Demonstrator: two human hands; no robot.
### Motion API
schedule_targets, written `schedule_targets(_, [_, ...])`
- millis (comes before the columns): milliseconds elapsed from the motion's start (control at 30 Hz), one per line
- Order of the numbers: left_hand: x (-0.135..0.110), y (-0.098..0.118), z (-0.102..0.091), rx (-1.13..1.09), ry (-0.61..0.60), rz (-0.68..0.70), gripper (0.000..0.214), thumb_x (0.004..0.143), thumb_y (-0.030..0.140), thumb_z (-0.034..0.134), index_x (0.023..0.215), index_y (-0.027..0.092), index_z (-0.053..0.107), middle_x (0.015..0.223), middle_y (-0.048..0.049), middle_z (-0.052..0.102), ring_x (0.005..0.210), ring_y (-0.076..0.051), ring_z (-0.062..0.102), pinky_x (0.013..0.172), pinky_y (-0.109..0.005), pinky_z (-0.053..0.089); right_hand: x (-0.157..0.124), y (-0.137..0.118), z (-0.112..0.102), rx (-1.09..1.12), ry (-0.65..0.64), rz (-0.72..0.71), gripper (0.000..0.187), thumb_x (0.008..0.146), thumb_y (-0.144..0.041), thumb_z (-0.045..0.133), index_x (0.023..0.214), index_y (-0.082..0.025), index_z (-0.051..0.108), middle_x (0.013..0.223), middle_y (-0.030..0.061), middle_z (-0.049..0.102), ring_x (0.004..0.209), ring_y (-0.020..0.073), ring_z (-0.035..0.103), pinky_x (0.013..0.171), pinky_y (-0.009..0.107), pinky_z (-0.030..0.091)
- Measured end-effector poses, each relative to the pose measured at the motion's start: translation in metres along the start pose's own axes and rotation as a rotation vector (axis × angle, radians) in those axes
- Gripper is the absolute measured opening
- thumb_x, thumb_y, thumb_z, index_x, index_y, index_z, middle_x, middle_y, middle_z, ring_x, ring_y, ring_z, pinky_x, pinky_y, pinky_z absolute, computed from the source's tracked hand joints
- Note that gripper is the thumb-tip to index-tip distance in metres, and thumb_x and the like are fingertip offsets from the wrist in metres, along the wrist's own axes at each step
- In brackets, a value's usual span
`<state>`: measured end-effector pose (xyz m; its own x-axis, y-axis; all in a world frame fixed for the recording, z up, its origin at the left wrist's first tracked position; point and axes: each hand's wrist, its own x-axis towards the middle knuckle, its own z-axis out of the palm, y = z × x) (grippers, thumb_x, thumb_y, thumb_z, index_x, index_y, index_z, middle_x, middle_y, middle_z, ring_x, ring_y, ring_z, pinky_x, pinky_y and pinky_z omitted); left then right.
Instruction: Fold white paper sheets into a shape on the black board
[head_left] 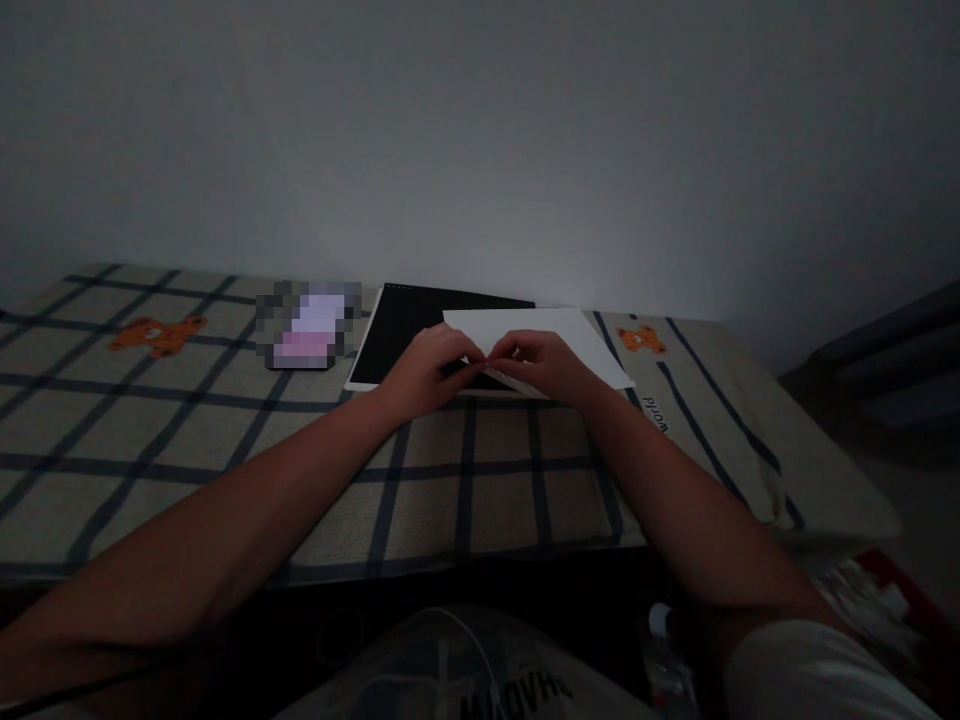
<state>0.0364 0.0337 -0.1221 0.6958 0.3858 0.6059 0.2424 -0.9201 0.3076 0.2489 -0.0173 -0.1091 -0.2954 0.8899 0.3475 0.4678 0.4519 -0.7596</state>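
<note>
A white sheet of paper (pixel 577 335) lies partly over a flat black board with a pale edge (pixel 405 320). My left hand (pixel 429 375) is closed in a pinch at the paper's near left part, thumb and finger together. Fingertip to fingertip with it, my right hand (pixel 546 362) also pinches the paper there. A narrow strip of the paper's near edge shows beneath my right fingers and looks folded or lifted. My hands hide the exact spot they grip.
A checked cloth with printed bears (pixel 292 430) covers the table. Left of the board lies a phone with a lit, blurred screen (pixel 309 325). The pale wall (pixel 480 150) rises behind. A clear bottle (pixel 664 650) is low at right, below the table edge.
</note>
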Motion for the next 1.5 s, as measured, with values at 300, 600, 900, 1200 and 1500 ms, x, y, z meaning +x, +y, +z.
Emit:
schedule_targets(300, [0.001, 0.005, 0.000, -0.047, 0.005, -0.052, 0.017, 0.090, 0.033, 0.055, 0.085, 0.020, 0.062, 0.085, -0.0036, 0.067, 0.085, -0.019, 0.058, 0.081, -0.035, 0.044, -0.002, -0.005, 0.004, -0.032, 0.029, -0.045, 0.015, 0.081, -0.032, 0.064, 0.083, -0.018, 0.065, 0.079, 0.0017, 0.065, 0.070, 0.0124, 0.056, 0.066, 0.028, 0.045])
schedule_targets(600, [0.002, 0.006, 0.001, -0.054, 0.007, -0.038, 0.018, 0.090, 0.033, 0.055, 0.082, 0.019, 0.064, 0.083, -0.0043, 0.069, 0.082, -0.018, 0.059, 0.079, -0.035, 0.043, -0.003, -0.007, 0.004, -0.046, 0.002, -0.045, 0.014, 0.082, -0.030, 0.063, 0.085, -0.017, 0.066, 0.077, 0.0012, 0.064, 0.068, 0.0118, 0.055, 0.063, 0.027, 0.043])
schedule_targets(900, [0.002, 0.006, 0.002, -0.131, -0.015, -0.093, 0.021, 0.091, 0.035, 0.054, 0.082, 0.020, 0.064, 0.084, -0.0042, 0.069, 0.084, -0.019, 0.059, 0.080, -0.035, 0.045, -0.002, -0.004, 0.005, -0.059, -0.029, -0.029, 0.015, 0.082, -0.032, 0.063, 0.084, -0.018, 0.065, 0.077, 0.0014, 0.064, 0.069, 0.0123, 0.054, 0.065, 0.028, 0.043])
schedule_targets(1200, [0.001, 0.000, 0.008, -0.263, -0.018, -0.139, 0.017, 0.089, 0.033, 0.056, 0.085, 0.020, 0.067, 0.086, -0.0029, 0.069, 0.085, -0.018, 0.059, 0.079, -0.033, 0.046, -0.004, -0.005, 0.006, -0.251, 0.034, -0.224, 0.003, 0.078, -0.020, 0.062, 0.081, -0.019, 0.061, 0.075, 0.0001, 0.058, 0.072, 0.0136, 0.052, 0.068, 0.029, 0.042])
schedule_targets(1500, [-0.001, 0.002, 0.006, -0.193, -0.003, -0.192, 0.019, 0.089, 0.035, 0.057, 0.085, 0.019, 0.066, 0.084, -0.0029, 0.066, 0.083, -0.017, 0.059, 0.075, -0.031, 0.047, -0.001, 0.002, 0.003, 0.025, -0.018, 0.008, 0.024, 0.081, -0.041, 0.068, 0.089, -0.018, 0.070, 0.086, 0.0040, 0.069, 0.076, 0.0151, 0.060, 0.072, 0.032, 0.047])
